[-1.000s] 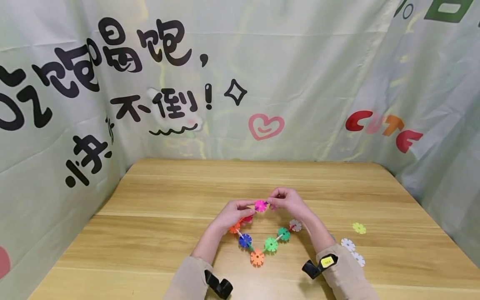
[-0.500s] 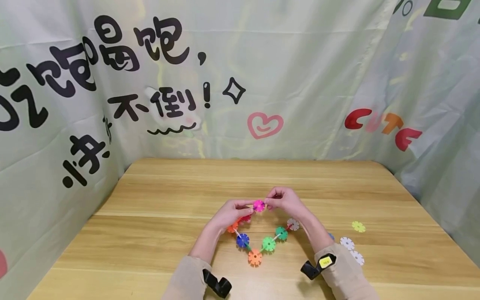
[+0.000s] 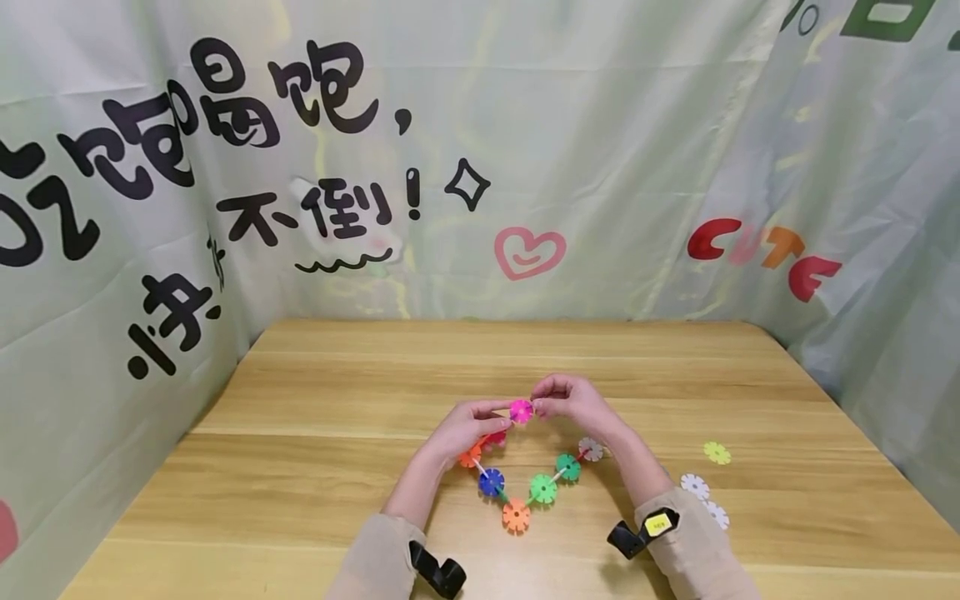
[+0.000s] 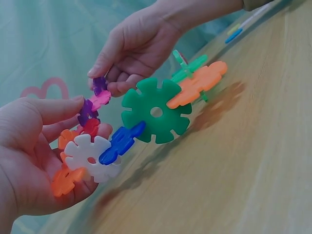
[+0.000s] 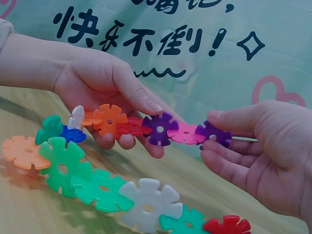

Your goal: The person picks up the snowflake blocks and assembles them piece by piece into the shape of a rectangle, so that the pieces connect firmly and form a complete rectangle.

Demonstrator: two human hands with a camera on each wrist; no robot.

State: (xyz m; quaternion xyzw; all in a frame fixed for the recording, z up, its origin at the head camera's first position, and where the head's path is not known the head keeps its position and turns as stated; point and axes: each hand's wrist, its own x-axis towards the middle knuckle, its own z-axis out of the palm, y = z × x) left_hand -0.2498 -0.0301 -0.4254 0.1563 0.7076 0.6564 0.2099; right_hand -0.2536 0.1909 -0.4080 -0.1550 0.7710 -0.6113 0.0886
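A chain of slotted plastic snowflake discs curves between both hands, its near part hanging low over the table. My left hand grips the chain at its upper left, with the thumb on a purple disc. A pink disc joins that disc to a second purple disc. My right hand pinches this second purple disc between thumb and fingers at the chain's end. Orange, white, blue and green discs follow from the left palm. A red disc ends the other side, below my right hand.
Loose on the wooden table at the right lie a yellow disc and two pale discs. In the left wrist view a blue disc lies beyond the right forearm. A printed curtain stands behind the table.
Both hands keep their hold on the chain with barely any movement. The blue disc's edge beside the right sleeve, visible half a second ago in the head view, is now covered.
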